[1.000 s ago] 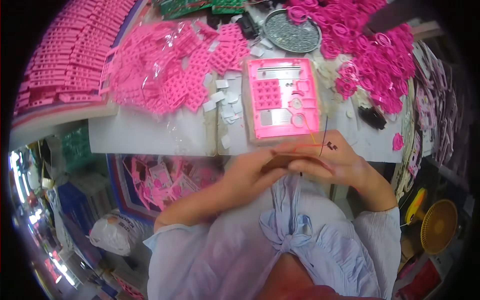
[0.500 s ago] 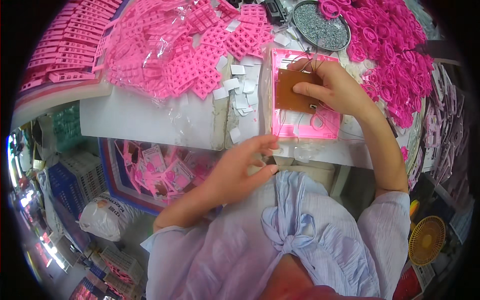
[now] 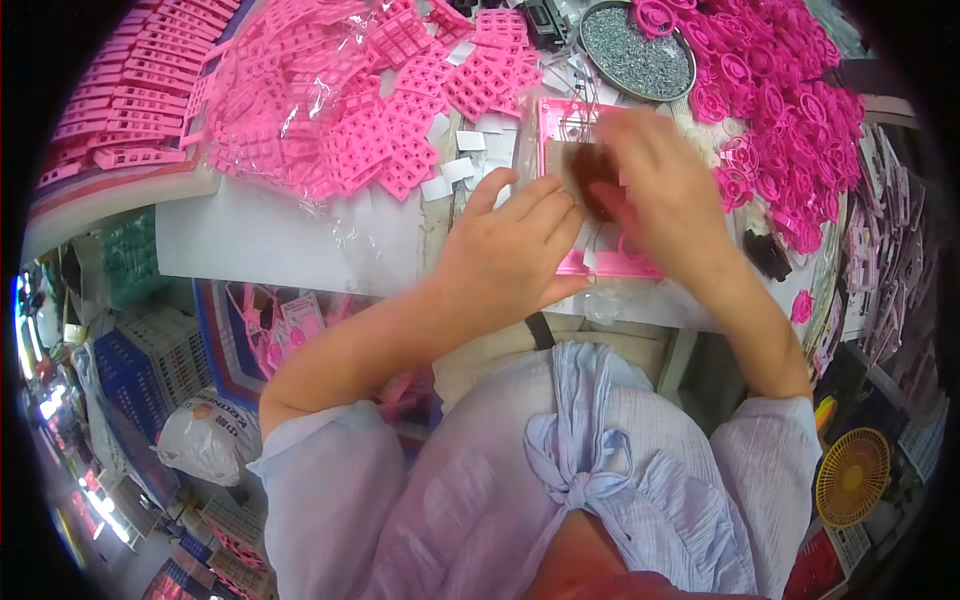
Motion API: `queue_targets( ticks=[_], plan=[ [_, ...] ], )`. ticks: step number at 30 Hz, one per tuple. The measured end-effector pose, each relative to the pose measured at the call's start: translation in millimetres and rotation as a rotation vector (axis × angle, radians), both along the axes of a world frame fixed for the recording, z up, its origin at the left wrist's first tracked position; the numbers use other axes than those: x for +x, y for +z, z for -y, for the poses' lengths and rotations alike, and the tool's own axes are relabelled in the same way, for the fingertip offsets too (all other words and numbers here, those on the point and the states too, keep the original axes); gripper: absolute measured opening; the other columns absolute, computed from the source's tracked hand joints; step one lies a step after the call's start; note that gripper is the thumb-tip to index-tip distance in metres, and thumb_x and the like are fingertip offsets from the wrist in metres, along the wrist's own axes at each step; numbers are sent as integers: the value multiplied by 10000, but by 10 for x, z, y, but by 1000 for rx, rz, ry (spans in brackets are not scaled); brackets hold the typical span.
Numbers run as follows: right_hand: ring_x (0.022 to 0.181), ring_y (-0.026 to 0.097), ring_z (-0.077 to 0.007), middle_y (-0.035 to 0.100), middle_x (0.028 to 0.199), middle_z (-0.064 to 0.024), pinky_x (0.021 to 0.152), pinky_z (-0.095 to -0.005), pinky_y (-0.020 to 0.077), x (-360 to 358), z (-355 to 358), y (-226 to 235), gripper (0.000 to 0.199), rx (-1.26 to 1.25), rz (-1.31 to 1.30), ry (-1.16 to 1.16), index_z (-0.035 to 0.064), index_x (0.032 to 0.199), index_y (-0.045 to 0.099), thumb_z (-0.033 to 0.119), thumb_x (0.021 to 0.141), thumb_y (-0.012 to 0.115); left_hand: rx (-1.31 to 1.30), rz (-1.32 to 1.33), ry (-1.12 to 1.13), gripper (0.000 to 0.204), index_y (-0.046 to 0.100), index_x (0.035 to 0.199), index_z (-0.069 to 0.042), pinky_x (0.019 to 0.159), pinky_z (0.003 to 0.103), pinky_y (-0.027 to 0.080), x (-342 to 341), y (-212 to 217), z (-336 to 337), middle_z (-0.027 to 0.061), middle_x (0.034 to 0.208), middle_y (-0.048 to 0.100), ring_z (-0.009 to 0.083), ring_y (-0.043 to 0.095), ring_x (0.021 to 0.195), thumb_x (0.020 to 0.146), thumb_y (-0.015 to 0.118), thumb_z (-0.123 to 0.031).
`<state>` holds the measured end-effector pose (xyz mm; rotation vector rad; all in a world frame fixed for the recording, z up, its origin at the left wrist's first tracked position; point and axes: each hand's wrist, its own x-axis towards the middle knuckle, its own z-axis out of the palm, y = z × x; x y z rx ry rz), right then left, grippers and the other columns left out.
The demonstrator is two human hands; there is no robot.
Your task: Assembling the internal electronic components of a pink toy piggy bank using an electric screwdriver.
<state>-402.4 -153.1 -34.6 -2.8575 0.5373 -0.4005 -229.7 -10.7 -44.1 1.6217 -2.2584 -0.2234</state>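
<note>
A shallow pink plastic casing [image 3: 625, 266] lies on the table in front of me, with thin wires across it. A brown circuit board [image 3: 585, 172] sits over its upper part, largely covered by my right hand [image 3: 668, 190]. Motion smears the right fingers, so their hold on the board cannot be made out. My left hand [image 3: 515, 240] is at the casing's left side, fingers spread and thumb apart near the lower edge. I see nothing held in it, though its fingertips overlap the casing and board.
Pink grid-shaped parts [image 3: 360, 150] are heaped at the back left, and white squares [image 3: 470, 141] lie beside them. A round tray of small metal screws [image 3: 640, 55] stands behind the casing. Magenta rings [image 3: 775, 100] pile up at the right. A blue-rimmed bin [image 3: 222, 335] stands below left.
My left hand has moved up and right, from the table's front edge to the casing. My right hand has shifted slightly and now blurs above the board. A dark bundle shows more fully at right.
</note>
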Motion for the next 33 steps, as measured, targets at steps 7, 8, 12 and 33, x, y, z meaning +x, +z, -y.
queue_targets(
  ticks=[7, 8, 12, 33],
  plan=[
    [1307, 535, -374, 609, 1355, -204, 1071, -449, 458, -190, -77, 54, 424, 193, -78, 148, -28, 1222, 648, 170, 849, 688, 54, 72, -34, 611, 650, 1199, -36, 930, 438, 416, -12, 133, 103, 80, 1224, 635, 225, 587, 1217, 784, 758, -471],
    [1290, 548, -377, 622, 1336, -206, 1067, -459, 459, -230, 7, 115, 403, 271, -59, 205, -29, 1202, 658, 174, 855, 690, 87, 91, -50, 617, 648, 1197, -33, 929, 433, 413, -14, 161, 87, 80, 1232, 630, 223, 584, 1217, 778, 761, -471],
    [931, 702, -238, 723, 1061, -164, 817, -335, 575, -714, 544, 624, 249, 248, 1035, -134, -56, 1132, 686, 15, 894, 679, 229, 174, -116, 517, 673, 1130, -30, 868, 401, 443, 12, 342, 179, 84, 1138, 662, 233, 633, 1103, 792, 769, -409],
    [596, 575, -139, 583, 726, -44, 668, -326, 531, -181, 859, 559, 412, 935, 1107, -105, -43, 1215, 543, 151, 889, 704, -200, 292, -66, 155, 735, 767, -127, 824, 476, 430, -90, -230, 2619, 112, 815, 715, 275, 687, 836, 812, 615, -214]
  ],
)
